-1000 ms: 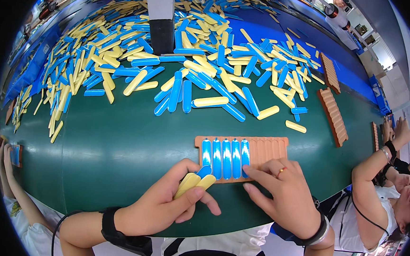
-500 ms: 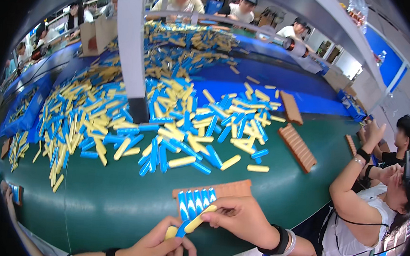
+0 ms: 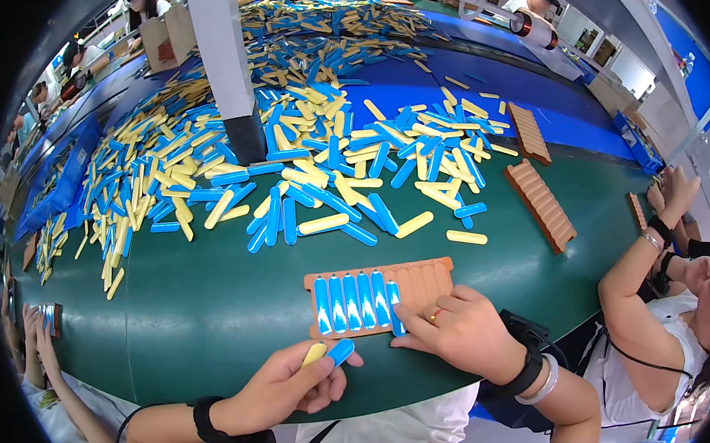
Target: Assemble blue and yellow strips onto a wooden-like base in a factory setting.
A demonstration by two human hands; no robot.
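An orange-brown grooved tray (image 3: 423,285) lies on the green work surface in front of me. Several shiny blue rounded strips (image 3: 351,302) fill its left grooves side by side. My right hand (image 3: 474,338) pinches another blue strip (image 3: 393,297) at the groove to the right of that row; its lower end overhangs the tray's near edge. Just below the tray, my left hand (image 3: 282,381) keeps a yellow strip (image 3: 314,353) and a blue-faced strip (image 3: 341,351) between thumb and fingers.
A large pile of loose blue and yellow strips (image 3: 292,184) spreads across the far side around a white post (image 3: 219,47). Two more grooved trays (image 3: 540,203) lie at the right. A blue bin (image 3: 58,172) stands far left. Co-workers (image 3: 654,300) sit at right and behind.
My right hand has moved up and right from my left hand to the tray, where one more blue strip now lies beside the row. The view has shifted.
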